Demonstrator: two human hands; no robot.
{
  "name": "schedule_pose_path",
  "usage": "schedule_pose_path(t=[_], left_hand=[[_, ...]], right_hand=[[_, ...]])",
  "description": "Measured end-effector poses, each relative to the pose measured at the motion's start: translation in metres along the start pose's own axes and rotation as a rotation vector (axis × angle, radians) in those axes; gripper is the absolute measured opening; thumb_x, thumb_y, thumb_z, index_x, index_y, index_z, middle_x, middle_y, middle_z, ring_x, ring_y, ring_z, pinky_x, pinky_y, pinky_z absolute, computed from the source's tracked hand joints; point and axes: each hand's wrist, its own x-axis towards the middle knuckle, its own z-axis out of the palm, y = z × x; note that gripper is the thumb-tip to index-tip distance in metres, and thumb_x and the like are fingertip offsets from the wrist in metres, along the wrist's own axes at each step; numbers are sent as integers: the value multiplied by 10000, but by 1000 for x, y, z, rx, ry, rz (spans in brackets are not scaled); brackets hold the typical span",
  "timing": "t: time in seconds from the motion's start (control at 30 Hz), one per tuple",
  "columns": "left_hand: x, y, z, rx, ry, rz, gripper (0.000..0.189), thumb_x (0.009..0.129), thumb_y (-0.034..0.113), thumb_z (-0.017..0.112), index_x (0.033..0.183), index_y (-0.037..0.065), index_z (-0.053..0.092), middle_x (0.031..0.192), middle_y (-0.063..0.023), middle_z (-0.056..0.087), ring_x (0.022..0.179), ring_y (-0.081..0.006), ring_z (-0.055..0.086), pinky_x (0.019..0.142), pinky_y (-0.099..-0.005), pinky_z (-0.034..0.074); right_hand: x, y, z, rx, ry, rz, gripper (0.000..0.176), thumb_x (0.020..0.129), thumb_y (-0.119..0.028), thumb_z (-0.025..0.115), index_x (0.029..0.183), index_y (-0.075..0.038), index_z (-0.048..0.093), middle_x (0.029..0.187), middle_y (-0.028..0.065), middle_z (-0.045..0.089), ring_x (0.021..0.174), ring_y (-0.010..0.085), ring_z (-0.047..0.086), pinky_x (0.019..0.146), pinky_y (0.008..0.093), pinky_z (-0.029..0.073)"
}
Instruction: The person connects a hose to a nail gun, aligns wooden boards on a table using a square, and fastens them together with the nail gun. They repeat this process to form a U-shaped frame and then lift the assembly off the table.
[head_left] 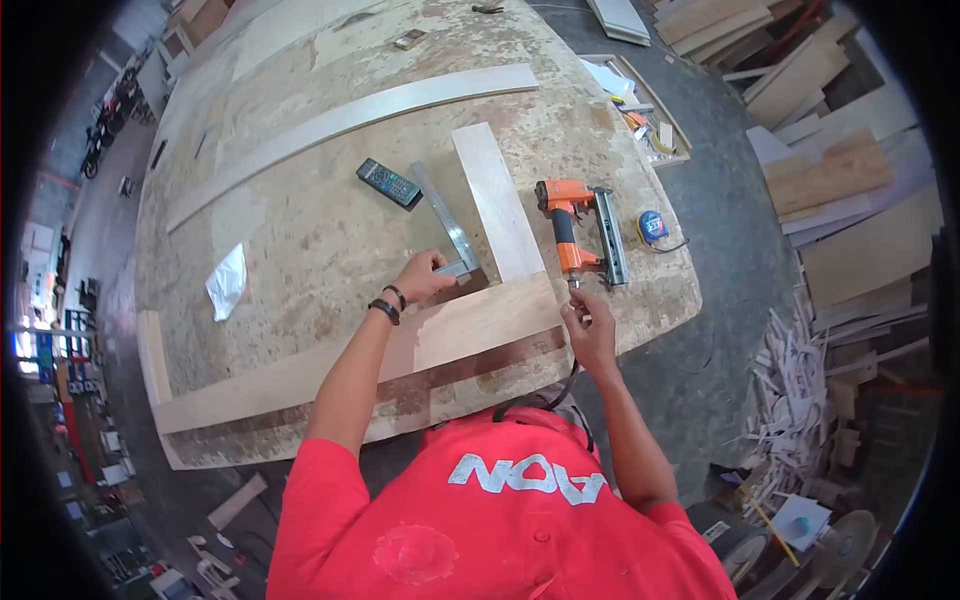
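Note:
My left hand [425,278] is closed on the handle end of a metal try square [443,215], whose blade points away across the table. Just below it lies a long wooden board [430,345] along the near table edge. A shorter board [497,200] meets its right end at roughly a right angle. My right hand [590,328] pinches the air hose [574,375] close to the fitting of an orange and black nail gun [565,225]. The nail gun lies on its side. A blue tape measure [652,228] sits right of it.
On the worn worktable [300,210] are a remote control [389,184], a long thin board [350,117] and a crumpled silvery wrapper [227,283]. A tray of small items [640,110] is at the right edge. Wood offcuts [790,410] and stacked panels [840,190] fill the right-hand floor.

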Motion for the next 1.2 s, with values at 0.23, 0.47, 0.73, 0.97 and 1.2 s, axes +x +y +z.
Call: schedule_pose_path(t=[0.23, 0.47, 0.73, 0.97, 1.2], left_hand=[[-5, 14, 8, -535, -211, -133, 233, 766, 115, 757, 919, 34, 600, 855, 0, 606, 782, -83, 560, 696, -249, 468], [-8, 22, 11, -717, -378, -44, 206, 807, 103, 735, 960, 33, 616, 859, 14, 596, 763, -69, 530, 680, -233, 438], [-3, 15, 1, -704, -515, -124, 201, 827, 109, 719, 979, 55, 599, 841, 34, 587, 750, -47, 525, 653, -203, 411], [-2, 14, 10, -672, -467, -118, 193, 815, 115, 733, 944, 41, 609, 800, 29, 579, 709, -59, 504, 641, -228, 415], [-3, 9, 16, -648, -457, -111, 179, 843, 105, 706, 970, 44, 595, 845, 42, 568, 755, -42, 496, 671, -209, 417]], right_hand=[[37, 3, 24, 11, -59, 56, 374, 834, -115, 710, 1180, 6, 630, 979, 147, 644, 803, 213, 622, 763, 347, 502], [48, 12, 41, 22, -122, 97, 348, 849, -101, 703, 1173, 10, 641, 993, 142, 645, 810, 207, 633, 745, 321, 511], [52, 7, 42, 22, -139, 176, 348, 854, -87, 697, 1188, -4, 643, 1009, 124, 645, 817, 191, 630, 745, 316, 514], [54, 9, 46, 52, -152, 184, 361, 857, -88, 695, 1201, 6, 635, 975, 100, 651, 810, 156, 611, 740, 292, 505], [58, 0, 49, 23, -137, 208, 389, 862, -100, 699, 1232, -3, 628, 896, 71, 635, 784, 125, 575, 728, 276, 481]])
